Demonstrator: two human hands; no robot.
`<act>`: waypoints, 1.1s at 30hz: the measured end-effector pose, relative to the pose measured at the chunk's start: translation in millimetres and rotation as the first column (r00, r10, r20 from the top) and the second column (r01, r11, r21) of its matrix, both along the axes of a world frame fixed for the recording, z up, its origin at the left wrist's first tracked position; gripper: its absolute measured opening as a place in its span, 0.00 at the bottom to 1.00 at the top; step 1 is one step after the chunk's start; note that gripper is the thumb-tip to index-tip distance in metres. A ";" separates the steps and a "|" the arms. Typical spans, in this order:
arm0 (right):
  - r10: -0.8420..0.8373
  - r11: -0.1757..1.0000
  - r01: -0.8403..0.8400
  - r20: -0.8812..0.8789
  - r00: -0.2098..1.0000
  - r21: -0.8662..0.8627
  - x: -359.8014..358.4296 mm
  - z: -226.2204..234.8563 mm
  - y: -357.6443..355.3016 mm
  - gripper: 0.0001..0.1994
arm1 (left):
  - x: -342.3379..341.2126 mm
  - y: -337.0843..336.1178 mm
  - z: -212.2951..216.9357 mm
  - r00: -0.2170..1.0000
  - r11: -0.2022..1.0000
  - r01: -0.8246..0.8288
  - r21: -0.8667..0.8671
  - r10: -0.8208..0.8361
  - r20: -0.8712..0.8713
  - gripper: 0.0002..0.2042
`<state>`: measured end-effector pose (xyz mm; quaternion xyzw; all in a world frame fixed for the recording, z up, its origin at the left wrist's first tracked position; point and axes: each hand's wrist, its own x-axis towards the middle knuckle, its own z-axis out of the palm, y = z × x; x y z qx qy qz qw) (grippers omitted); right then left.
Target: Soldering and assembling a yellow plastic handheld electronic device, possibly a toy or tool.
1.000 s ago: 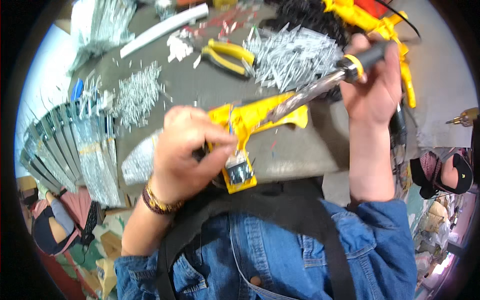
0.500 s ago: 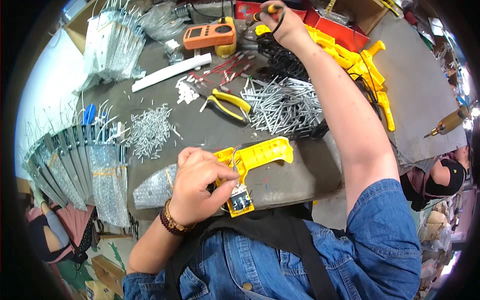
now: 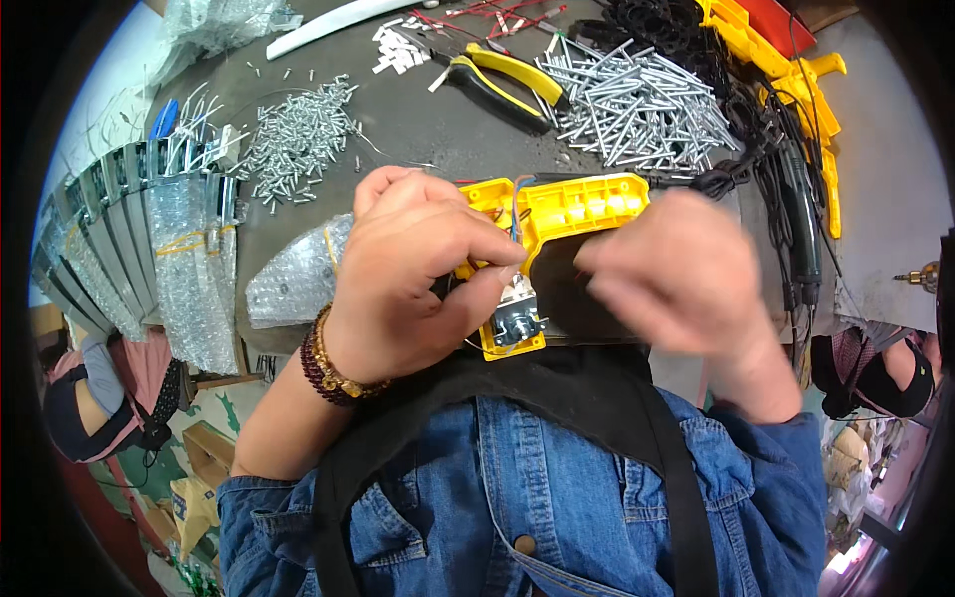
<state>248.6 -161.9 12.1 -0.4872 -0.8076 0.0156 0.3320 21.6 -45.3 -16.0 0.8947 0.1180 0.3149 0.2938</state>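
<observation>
A yellow plastic tool housing half point(image 3: 592, 204) lies open side up at the table's near edge, its ribbed handle pointing right. A black and silver part point(image 3: 515, 326) sits in its lower end. My left hand point(image 3: 423, 264) covers the left of the housing, thumb and forefinger pinched at a blue-grey wire point(image 3: 517, 209) that runs into it. Just right of the housing is my right hand point(image 3: 686, 274), fingers curled and smeared by motion. Whether anything is in it cannot be made out.
Beyond lie small screws point(image 3: 298, 139), long metal pins point(image 3: 647, 104) and yellow-black pliers point(image 3: 502, 85). A bubble-wrapped bundle point(image 3: 293, 274) is beside my left hand. At right are a black corded tool point(image 3: 799, 219) and yellow housings point(image 3: 811, 99); wrapped metal strips point(image 3: 189, 269) stand left.
My right hand has come back from the far side of the table to beside the housing. The orange-and-black handle it held is no longer visible. The view has tipped nearer to me.
</observation>
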 end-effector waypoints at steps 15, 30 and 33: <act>0.137 0.990 -0.136 -0.251 0.958 0.024 -37.3 -61.9 -13.2 0.11 | -1.4 -2.9 4.2 0.998 1.000 -0.011 0.019 0.012 -0.059 0.11; 0.153 0.987 -0.137 -0.228 0.962 0.087 -36.7 -68.2 -12.8 0.11 | -1.3 -3.7 5.7 0.997 1.000 0.004 0.028 -0.002 -0.076 0.12; 0.149 0.988 -0.138 -0.213 0.966 0.068 -36.8 -67.3 -13.7 0.11 | -2.2 -4.1 5.0 0.997 1.000 0.000 0.018 0.001 -0.073 0.12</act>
